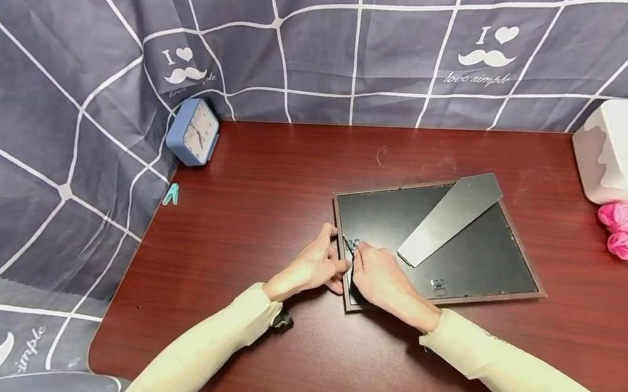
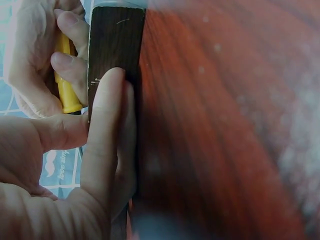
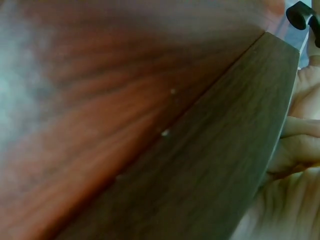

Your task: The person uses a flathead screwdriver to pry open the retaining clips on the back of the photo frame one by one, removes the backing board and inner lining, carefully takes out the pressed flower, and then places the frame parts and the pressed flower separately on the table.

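– What do we grip?
– Our left hand (image 1: 316,263) pinches the left edge of the picture frame (image 1: 473,252), and our right hand (image 1: 382,281) holds a yellow-handled tool (image 2: 67,94).
– How do we do this well?
– We should squeeze the edge so it can't slide, and push the tool softly, so it doesn't poke us.
– Where is the frame?
– Flat on the red table (image 1: 256,203), back side up, with its gray leg (image 1: 450,218) on top.

Frame (image 2: 117,42) brown; backing (image 1: 481,256) black; tool handle (image 2: 66,92) yellow; table (image 1: 271,173) red-brown, wood-grained; cloth (image 1: 322,48) grey, white-gridded.
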A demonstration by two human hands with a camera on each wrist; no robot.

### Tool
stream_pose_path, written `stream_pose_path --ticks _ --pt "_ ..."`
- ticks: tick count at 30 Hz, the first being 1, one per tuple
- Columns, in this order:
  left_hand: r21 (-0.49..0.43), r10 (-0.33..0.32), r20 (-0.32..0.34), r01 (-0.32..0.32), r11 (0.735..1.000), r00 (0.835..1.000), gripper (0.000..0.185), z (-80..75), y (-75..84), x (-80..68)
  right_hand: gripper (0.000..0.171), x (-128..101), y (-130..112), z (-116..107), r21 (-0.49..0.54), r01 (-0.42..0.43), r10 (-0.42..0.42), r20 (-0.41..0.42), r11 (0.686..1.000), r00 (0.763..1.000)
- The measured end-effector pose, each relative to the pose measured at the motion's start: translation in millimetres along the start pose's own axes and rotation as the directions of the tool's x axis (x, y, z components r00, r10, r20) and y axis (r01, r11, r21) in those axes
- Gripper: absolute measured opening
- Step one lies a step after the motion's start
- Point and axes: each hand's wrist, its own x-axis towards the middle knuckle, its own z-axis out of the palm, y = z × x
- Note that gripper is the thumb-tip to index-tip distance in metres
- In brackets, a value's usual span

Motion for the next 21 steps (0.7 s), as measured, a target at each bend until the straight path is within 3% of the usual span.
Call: stream_pose_path --ticks 6,8,9,10,11,12,14,15,16,17,18,21 --pt "0.061 0.000 0.015 -0.001 0.998 1.000 0.065 -9.7 3.0 -2.7 0.024 1.4 4.3 2.7 -0.043 0.020 -0.022 -0.030 0.999 0.999" --pt "0.184 0.058 -0.034 -0.051 0.982 0.998 0.057 -16.9 7.4 0.2 0.025 -0.8 10.7 2.7 -0.033 0.030 -0.032 -0.057 0.999 0.998" --pt "0.267 0.118 -0.076 -0.093 0.959 0.990 0.051 -20.5 9.8 3.0 0.025 -4.5 11.0 -0.7 -0.002 0.026 -0.026 -0.060 1.000 0.998" --pt "0.367 0.220 -0.121 -0.163 0.916 0.968 0.043 -26.0 3.9 14.3 0.025 -9.7 10.8 -5.2 0.023 0.020 -0.019 -0.066 1.000 0.998" --pt "0.491 0.325 -0.160 -0.210 0.846 0.932 0.037 -29.2 7.1 19.2 0.026 -15.0 11.0 -10.1 0.051 0.007 -0.003 -0.077 0.999 0.997" --pt "0.612 0.426 -0.193 -0.231 0.756 0.884 0.031 -31.9 10.6 25.0 0.026 -21.5 11.2 -16.4 0.079 0.001 0.007 -0.096 0.997 0.995" --pt "0.797 0.590 -0.213 -0.210 0.566 0.779 0.027 -35.8 18.3 38.9 0.025 -34.4 17.9 -27.8 0.118 -0.003 0.022 -0.157 0.993 0.987" --pt "0.848 0.642 -0.196 -0.201 0.491 0.741 0.026 -37.5 22.3 46.7 0.023 -41.5 19.0 -35.9 0.131 -0.016 0.039 -0.180 0.991 0.983" --pt "0.883 0.672 -0.162 -0.198 0.426 0.723 0.026 -39.4 26.7 54.5 0.020 -48.1 23.4 -42.6 0.119 -0.008 0.035 -0.230 0.993 0.973" --pt "0.900 0.661 -0.123 -0.198 0.389 0.740 0.028 -38.7 39.3 54.9 0.018 -54.8 28.7 -49.5 0.109 0.001 0.030 -0.278 0.994 0.960" --pt "0.905 0.646 -0.087 -0.211 0.370 0.758 0.030 -39.9 43.3 62.6 0.016 -61.6 34.6 -56.2 0.089 0.011 0.020 -0.336 0.996 0.942" --pt "0.904 0.581 0.004 -0.251 0.345 0.814 0.030 -43.0 52.9 82.2 0.012 -81.5 54.1 -78.4 0.019 0.011 0.000 -0.504 1.000 0.864"
